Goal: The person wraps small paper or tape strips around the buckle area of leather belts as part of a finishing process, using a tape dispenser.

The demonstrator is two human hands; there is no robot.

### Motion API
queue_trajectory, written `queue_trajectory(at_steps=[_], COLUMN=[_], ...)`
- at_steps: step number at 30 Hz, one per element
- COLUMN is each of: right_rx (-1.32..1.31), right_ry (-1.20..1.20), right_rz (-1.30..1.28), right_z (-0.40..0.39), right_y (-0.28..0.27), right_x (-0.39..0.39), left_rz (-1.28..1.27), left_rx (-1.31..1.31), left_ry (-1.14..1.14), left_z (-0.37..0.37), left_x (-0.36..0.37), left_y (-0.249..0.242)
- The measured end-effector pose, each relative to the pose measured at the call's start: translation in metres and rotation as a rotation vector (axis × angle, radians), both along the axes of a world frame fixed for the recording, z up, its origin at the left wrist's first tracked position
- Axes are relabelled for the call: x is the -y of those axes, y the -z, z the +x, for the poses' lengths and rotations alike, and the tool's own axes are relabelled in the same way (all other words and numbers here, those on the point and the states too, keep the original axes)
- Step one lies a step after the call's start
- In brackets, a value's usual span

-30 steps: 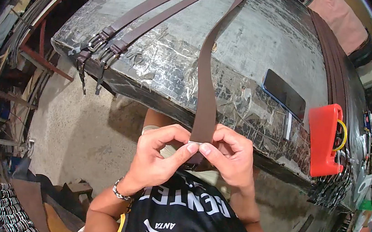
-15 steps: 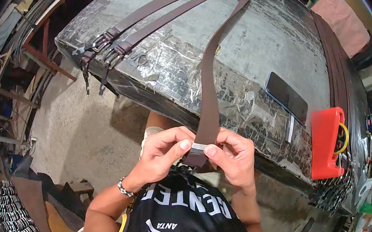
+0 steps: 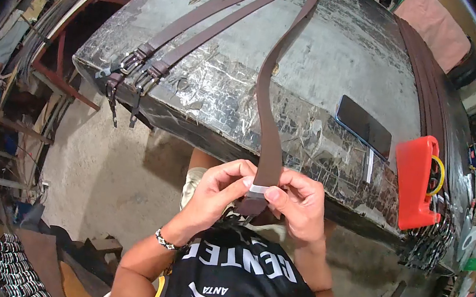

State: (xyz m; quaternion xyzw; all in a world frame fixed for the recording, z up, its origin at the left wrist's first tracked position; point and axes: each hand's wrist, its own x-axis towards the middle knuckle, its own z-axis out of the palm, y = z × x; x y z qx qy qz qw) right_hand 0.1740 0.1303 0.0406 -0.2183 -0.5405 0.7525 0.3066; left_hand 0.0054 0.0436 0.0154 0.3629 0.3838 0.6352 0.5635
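Observation:
A long brown belt (image 3: 271, 152) runs from the far side of the table to its near edge, where both hands grip its end. Across the belt lies a narrow white strip (image 3: 258, 189), perhaps tape or a label. My left hand (image 3: 218, 190) pinches the belt's left edge, with the thumb at the strip. On the opposite edge my right hand (image 3: 302, 205) is closed, its thumb pressing the strip's right end. Below the strip hangs a dark belt end (image 3: 252, 207), partly hidden against the black shirt. Fingers behind the belt are out of sight.
Belts with buckles (image 3: 152, 74) lie on the worn table (image 3: 210, 81) at left. On the right are a phone (image 3: 364, 126), a red tape dispenser (image 3: 413, 183) with a yellow ring, and a row of brown belts (image 3: 427, 82). Stacked buckles (image 3: 18, 270) stand at lower left.
My left thumb has moved right, onto the white strip's left end. The belt's held end has shifted slightly right in view; both hands keep their grip.

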Motion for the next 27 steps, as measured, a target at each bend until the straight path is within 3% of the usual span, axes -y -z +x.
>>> queue_trajectory(at_steps=[4, 7, 11, 15, 22, 24, 26, 27], right_rx=[-0.034, -0.052, -0.008, 0.033, 0.118, -0.012, -0.244, -0.158], right_ry=[0.030, 0.071, 0.124, 0.099, 0.249, 0.183, 0.209, 0.051], right_rz=[-0.026, -0.121, 0.002, 0.018, 0.187, 0.165, 0.097, 0.003], right_z=[0.003, 0.009, 0.019, 0.033, 0.052, 0.059, 0.060, 0.076], right_y=[-0.002, -0.008, -0.014, -0.010, -0.012, -0.004, -0.005, -0.007], right_x=[-0.004, -0.005, 0.002, 0.011, 0.032, 0.033, 0.037, 0.036], left_rz=[0.019, 0.067, 0.079, 0.024, -0.052, -0.119, -0.026, 0.042], left_rx=[-0.060, -0.260, -0.061, 0.004, 0.098, -0.119, -0.257, -0.346], left_ry=[0.089, 0.204, 0.386, 0.423, 0.237, 0.078, -0.051, -0.084], left_z=[-0.003, -0.001, 0.002, 0.012, 0.036, 0.049, 0.061, 0.067], left_x=[-0.010, -0.018, -0.021, -0.023, -0.025, -0.026, -0.027, -0.027], left_y=[-0.013, -0.016, -0.034, -0.053, -0.047, -0.062, -0.075, -0.081])
